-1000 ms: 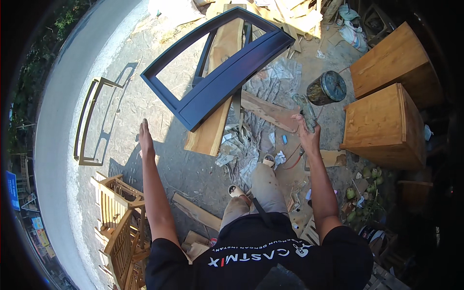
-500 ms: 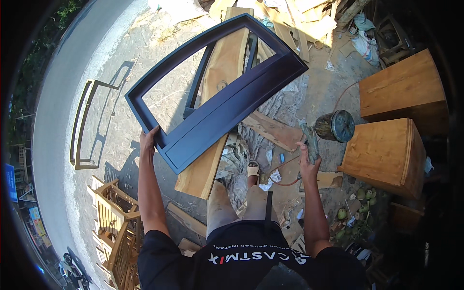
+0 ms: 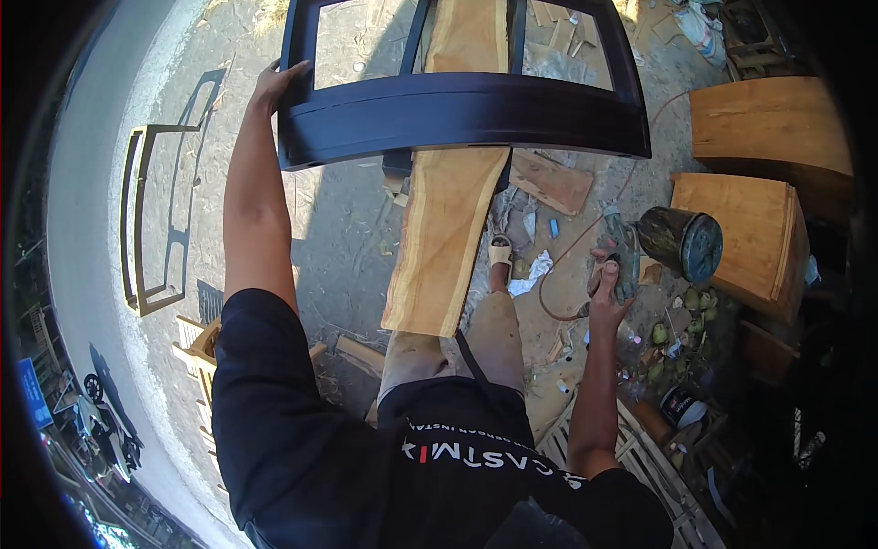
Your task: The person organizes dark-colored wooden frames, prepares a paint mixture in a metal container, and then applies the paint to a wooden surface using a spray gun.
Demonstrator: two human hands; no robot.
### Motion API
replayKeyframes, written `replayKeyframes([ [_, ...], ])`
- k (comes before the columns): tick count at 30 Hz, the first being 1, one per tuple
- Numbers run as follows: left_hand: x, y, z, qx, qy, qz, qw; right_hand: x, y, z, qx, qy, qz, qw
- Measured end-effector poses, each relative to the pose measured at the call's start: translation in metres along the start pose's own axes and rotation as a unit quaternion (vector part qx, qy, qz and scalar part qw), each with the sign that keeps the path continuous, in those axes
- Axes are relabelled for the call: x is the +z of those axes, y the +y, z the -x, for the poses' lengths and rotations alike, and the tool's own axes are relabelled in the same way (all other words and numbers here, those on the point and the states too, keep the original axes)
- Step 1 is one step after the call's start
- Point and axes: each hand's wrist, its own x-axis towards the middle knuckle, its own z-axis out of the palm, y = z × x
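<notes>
My left hand (image 3: pixel 279 84) grips the left side of a dark-painted wooden frame (image 3: pixel 457 114) with a broad, slightly curved rail. The frame lies across or just above a long raw-edged plank (image 3: pixel 441 238); I cannot tell whether they touch. Its far part is cut off by the upper edge of the view. On the right, my right hand (image 3: pixel 605 282) is closed round the handle of a paint-smeared spray gun (image 3: pixel 626 252). The gun's round, stained cup (image 3: pixel 675 240) points to the right, away from the frame.
Two orange-brown wooden cabinets (image 3: pixel 741 238) stand at the right. A thin hose (image 3: pixel 631 178) runs over the ground near the spray gun. Slatted wooden furniture (image 3: pixel 197 352) and a thin standing frame (image 3: pixel 137 220) are at the left, beside the road. Green fruits (image 3: pixel 658 366) and wood scraps lie about.
The dark frame has turned clockwise from its slant to nearly level and moved farther away, with my left hand still on it. The spray gun has shifted right in view.
</notes>
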Motion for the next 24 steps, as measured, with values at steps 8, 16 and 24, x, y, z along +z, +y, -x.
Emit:
replayKeyframes([
  [8, 0.001, -0.016, -0.02, 0.013, -0.077, -0.031, 0.997, 0.066, -0.002, 0.092, 0.005, -0.08, -0.052, 0.995],
  [16, -0.013, -0.035, 0.04, 0.012, -0.036, 0.01, 0.999, 0.13, -0.001, 0.131, -0.031, -0.184, -0.068, 0.98],
  [24, 0.024, -0.146, 0.31, 0.168, 0.103, 0.13, 0.972, 0.196, -0.018, 0.157, -0.137, -0.202, -0.01, 0.97],
])
